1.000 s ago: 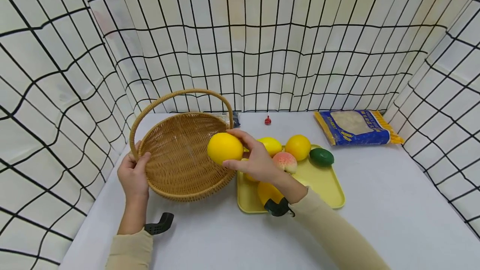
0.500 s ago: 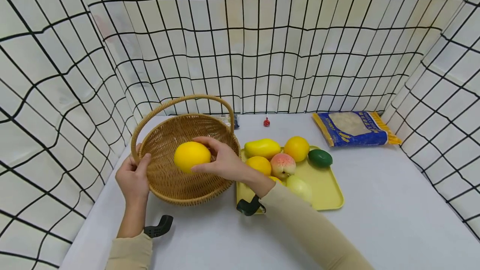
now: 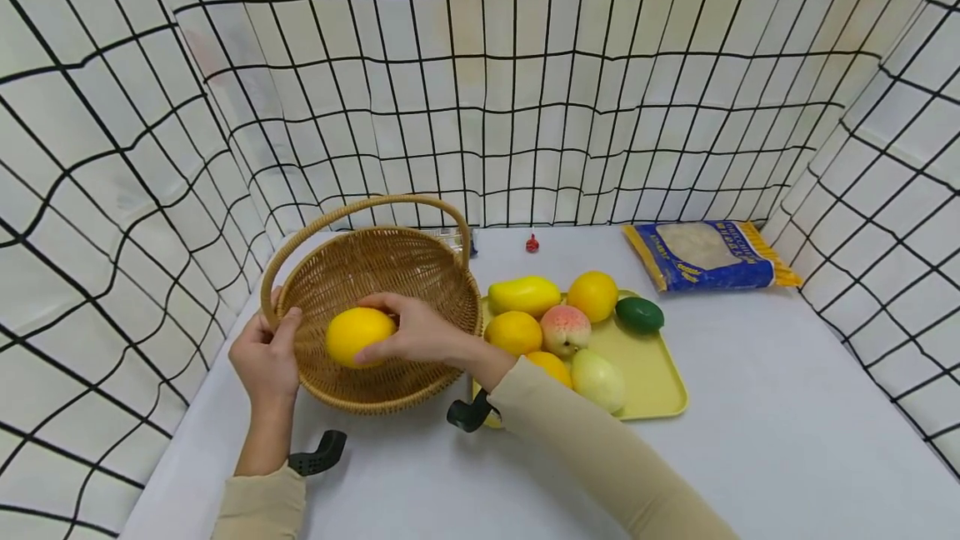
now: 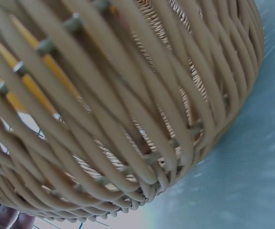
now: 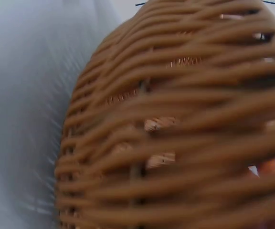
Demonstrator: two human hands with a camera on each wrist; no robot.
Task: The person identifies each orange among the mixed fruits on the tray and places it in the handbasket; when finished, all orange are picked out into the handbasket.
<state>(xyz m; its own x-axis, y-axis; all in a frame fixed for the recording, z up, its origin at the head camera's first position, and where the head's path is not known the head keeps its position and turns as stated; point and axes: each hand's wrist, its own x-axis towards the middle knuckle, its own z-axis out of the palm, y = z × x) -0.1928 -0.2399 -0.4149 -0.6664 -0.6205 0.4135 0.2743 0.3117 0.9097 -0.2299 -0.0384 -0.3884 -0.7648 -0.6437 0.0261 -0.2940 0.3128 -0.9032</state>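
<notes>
In the head view, a brown wicker basket (image 3: pixel 382 400) with an arched handle is tilted toward the camera. The left hand (image 3: pixel 268 354) grips its left rim near the foot of the handle, thumb on the inner side. Inside the basket's opening, the right hand (image 3: pixel 411 330) holds a yellow round fruit (image 3: pixel 358 337) between thumb and fingers. Whether the fruit touches the basket cannot be told. Woven basket wall (image 4: pixel 128 95) fills much of the left wrist view, with yellow behind its gaps. Blurred basket wall (image 5: pixel 175 105) covers most of the right wrist view.
Right of the basket, a yellow tray (image 3: pixel 660 390) holds several fruits, among them a peach (image 3: pixel 566 330) and a dark green fruit (image 3: pixel 639 316). A blue and yellow bag (image 3: pixel 708 255) and a small red object (image 3: pixel 532 243) lie farther back. Black netting surrounds the table.
The right hand has carried the yellow fruit leftward and down, from the basket's right edge into its opening. The left hand keeps its grip on the rim, almost unmoved.
</notes>
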